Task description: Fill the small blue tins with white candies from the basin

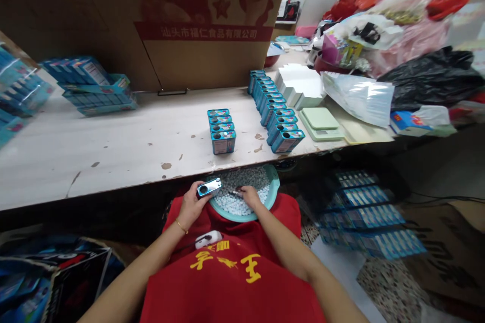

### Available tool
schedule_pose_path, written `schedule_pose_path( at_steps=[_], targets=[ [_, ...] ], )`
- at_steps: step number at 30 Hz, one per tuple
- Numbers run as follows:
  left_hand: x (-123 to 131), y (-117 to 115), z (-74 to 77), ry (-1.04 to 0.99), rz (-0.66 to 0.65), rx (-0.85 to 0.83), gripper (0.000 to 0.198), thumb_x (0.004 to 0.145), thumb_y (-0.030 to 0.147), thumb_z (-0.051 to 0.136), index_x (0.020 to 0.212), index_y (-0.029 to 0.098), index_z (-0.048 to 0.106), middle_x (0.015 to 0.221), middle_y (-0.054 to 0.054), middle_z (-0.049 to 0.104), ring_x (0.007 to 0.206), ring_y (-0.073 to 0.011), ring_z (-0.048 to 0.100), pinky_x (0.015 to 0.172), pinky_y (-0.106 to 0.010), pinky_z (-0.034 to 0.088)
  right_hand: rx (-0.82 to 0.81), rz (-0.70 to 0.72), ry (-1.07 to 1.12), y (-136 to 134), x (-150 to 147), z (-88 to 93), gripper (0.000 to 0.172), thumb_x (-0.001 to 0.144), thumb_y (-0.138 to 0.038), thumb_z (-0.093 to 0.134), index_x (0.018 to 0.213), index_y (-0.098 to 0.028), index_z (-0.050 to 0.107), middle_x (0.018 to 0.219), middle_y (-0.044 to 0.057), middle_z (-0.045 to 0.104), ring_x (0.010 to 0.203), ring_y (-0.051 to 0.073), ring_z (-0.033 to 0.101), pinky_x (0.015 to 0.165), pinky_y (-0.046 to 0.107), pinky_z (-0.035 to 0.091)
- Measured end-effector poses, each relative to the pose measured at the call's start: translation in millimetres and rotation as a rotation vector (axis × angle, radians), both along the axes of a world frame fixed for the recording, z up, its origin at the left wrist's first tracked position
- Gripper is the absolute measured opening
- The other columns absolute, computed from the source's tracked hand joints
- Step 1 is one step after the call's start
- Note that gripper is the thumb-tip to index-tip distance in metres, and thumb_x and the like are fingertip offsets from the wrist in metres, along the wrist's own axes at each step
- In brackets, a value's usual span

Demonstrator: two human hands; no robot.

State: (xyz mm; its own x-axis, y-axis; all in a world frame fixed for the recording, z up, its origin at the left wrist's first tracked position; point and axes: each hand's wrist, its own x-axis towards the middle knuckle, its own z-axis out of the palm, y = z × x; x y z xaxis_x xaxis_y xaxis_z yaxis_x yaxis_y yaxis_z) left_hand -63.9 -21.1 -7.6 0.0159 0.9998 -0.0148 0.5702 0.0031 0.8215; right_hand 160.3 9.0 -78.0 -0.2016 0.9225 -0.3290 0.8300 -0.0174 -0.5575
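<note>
My left hand (190,208) is closed around a small blue tin (209,188) with a dark round opening in its silvery top. The tin is tilted over the left rim of a turquoise basin (273,189) on my lap. Small white pellets (235,204), like mints, fill much of the basin. My right hand (249,196) reaches in among them, its fingers pinched near something small, dark and partly shiny that I cannot make out. On the table ahead stand a short row of blue tins (223,136) and a longer row of tins (283,133), their openings upward.
A pale green scale (322,123) sits beside white stacked cards (299,83). A large carton (204,55) stands at the back. Packed trays of tins (94,91) lie left; more stacked packs (371,212) stand low right. Plastic bags (428,70) crowd the far right.
</note>
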Motion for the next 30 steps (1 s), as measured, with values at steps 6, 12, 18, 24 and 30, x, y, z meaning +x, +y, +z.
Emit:
schedule_pose_path(
  at_steps=[6,12,18,24,30],
  targets=[
    [3.0,1.5,-1.2,0.011,-0.006,0.009,0.035,0.070,0.034,0.058,0.101,0.020,0.049,0.087,-0.001,0.060,0.076,-0.0139,0.056,0.069,-0.024,0.043,-0.002,-0.106,0.172,-2.3,44.5,21.6,0.032,0.075,-0.015,0.044,0.100,-0.016,0.064,0.095,0.004,0.067,0.085,0.016,0.060,0.076,0.027,0.046],
    [12.7,6.8,-2.9,0.086,-0.060,0.034,0.037,0.068,0.028,0.059,0.103,0.020,0.049,0.088,-0.002,0.059,0.079,-0.0156,0.056,0.072,-0.027,0.043,0.072,-0.007,0.234,-2.5,53.0,86.7,0.031,0.072,-0.018,0.046,0.096,-0.017,0.067,0.092,0.004,0.068,0.082,0.017,0.060,0.074,0.027,0.045],
    [21.0,10.4,-1.4,0.203,-0.120,0.090,0.036,0.068,0.024,0.058,0.103,0.021,0.050,0.086,-0.004,0.059,0.078,-0.0172,0.055,0.072,-0.028,0.041,0.138,0.238,-0.179,-0.2,14.9,144.9,0.037,0.076,-0.016,0.039,0.098,-0.030,0.065,0.099,0.001,0.066,0.095,0.018,0.057,0.077,0.027,0.041],
    [23.3,9.5,-1.2,0.244,-0.127,0.079,0.036,0.069,0.022,0.058,0.104,0.020,0.050,0.087,-0.005,0.059,0.082,-0.0183,0.055,0.073,-0.029,0.041,0.170,0.354,-0.497,-0.4,-20.4,182.6,0.030,0.075,-0.015,0.038,0.087,-0.021,0.065,0.087,0.010,0.066,0.083,0.023,0.061,0.069,0.032,0.043],
    [21.9,7.6,-1.5,0.168,-0.109,0.077,0.034,0.069,0.022,0.057,0.102,0.021,0.049,0.085,-0.003,0.059,0.078,-0.0161,0.055,0.071,-0.027,0.041,0.180,0.391,-0.521,-0.4,-28.2,192.6,0.029,0.077,-0.015,0.038,0.089,-0.019,0.063,0.088,0.010,0.065,0.083,0.022,0.061,0.069,0.032,0.043]
  ],
)
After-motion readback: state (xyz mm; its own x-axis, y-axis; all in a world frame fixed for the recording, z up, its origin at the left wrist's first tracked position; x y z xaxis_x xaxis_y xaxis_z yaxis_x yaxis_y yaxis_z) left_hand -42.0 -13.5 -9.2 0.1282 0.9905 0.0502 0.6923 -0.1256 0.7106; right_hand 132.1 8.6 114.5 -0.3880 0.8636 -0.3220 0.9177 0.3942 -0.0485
